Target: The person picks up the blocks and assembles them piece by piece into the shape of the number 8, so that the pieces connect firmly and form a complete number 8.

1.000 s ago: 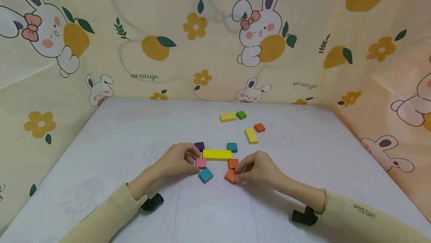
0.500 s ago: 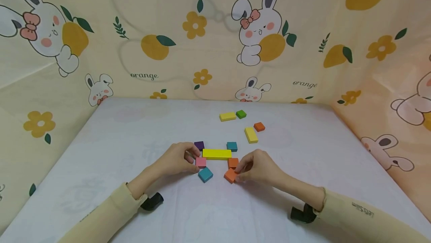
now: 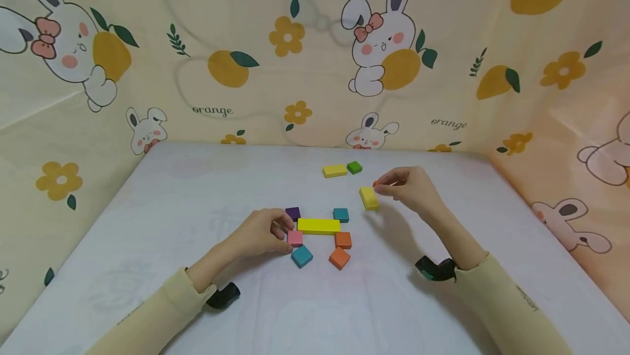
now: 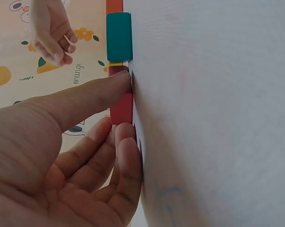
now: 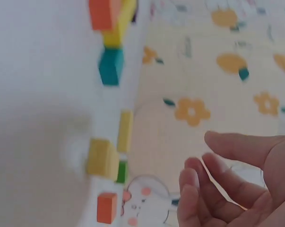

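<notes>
Right hand (image 3: 412, 188): raised off the surface (image 3: 374, 311), thumb and fingers apart, nothing between them. Looks like a reach for the orange square block, painted wood by the look of it (image 5: 107, 208); it's below that hand, near its fingertips, mostly hidden by them in the head view. Pale yellow oblong block, same wooden look (image 3: 369, 198), lies just to the near left of those fingertips (easy one to clip). I'd come straight down, take the two side faces clear of the yellow, pinch lightly, then lift before any sideways travel. Green square block (image 3: 354, 167) is farther out to that hand's left, less of a risk.

Left hand (image 3: 261, 230): thumb and curled fingers on the pink square wooden-looking block (image 3: 295, 238); can't tell how firmly. Best held motionless: purple square block (image 3: 292, 213) is right by its fingertips, bright yellow long bar (image 3: 319, 226) just right of them, teal square block (image 3: 302, 256) just right of the thumb. A twist would likely skew that group.
</notes>
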